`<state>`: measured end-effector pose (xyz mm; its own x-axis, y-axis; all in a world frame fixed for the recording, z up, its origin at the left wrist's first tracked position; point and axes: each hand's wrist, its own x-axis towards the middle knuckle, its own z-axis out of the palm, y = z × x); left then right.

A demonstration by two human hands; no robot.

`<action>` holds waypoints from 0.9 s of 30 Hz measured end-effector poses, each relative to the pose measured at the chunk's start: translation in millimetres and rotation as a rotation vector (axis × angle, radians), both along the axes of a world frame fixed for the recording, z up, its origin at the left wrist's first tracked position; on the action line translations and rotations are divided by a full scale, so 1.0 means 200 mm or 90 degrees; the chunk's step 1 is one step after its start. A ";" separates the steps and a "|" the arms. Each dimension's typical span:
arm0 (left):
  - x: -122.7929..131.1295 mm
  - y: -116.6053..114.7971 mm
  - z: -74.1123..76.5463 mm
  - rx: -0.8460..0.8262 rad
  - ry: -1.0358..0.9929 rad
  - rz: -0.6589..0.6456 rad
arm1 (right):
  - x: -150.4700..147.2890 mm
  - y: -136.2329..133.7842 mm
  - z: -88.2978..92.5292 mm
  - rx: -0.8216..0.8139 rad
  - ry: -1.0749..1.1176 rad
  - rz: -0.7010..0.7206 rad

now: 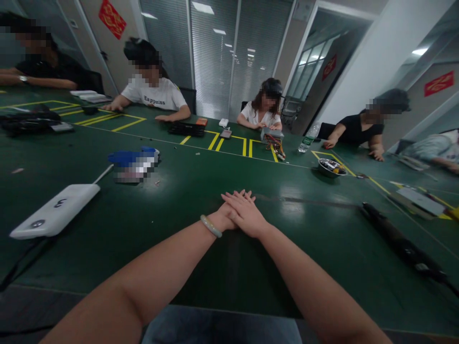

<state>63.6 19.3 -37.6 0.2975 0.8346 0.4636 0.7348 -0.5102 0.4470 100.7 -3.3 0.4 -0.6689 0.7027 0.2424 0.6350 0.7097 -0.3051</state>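
Observation:
My right hand [248, 216] lies flat across the back of my left hand [224, 218], fingers stretched out, over the green tabletop [201, 267]. Only part of the left hand shows; its fingertips peek out beyond the right one. A pale bangle [211, 226] circles my left wrist. I see nothing held in either hand. To the left is a white device [59, 210], like a power bank, marked 3, with cables at both ends. A black pen-shaped power tool [403, 241], like an electric screwdriver, lies on the right with a cord.
A blue-and-white packet [134, 165], partly blurred, lies ahead left. Farther off are a metal bowl [332, 169] of small parts, a plastic bottle [309, 138] and a metal box with coloured wires [274, 141]. Several people sit around the table. Yellow tape [129, 124] marks the surface.

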 end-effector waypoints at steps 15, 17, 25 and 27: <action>-0.36 0.04 -0.06 -0.041 0.137 -0.156 | 0.08 0.01 -0.02 -0.022 0.065 0.029; -0.41 0.04 -0.04 -0.021 0.180 -0.190 | 0.13 0.03 -0.03 -0.004 0.068 0.014; -0.43 0.01 0.06 -0.066 0.233 -0.171 | 0.64 0.26 -0.08 0.189 0.005 -0.356; -0.44 0.01 0.07 -0.079 0.230 -0.179 | 0.89 0.24 -0.07 0.233 -0.041 -0.496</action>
<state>-24.5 20.6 -24.5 0.6442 0.7406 0.1913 0.6949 -0.6711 0.2582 279.5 43.9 -13.8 -0.0494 0.8520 0.5212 0.9897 0.1120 -0.0893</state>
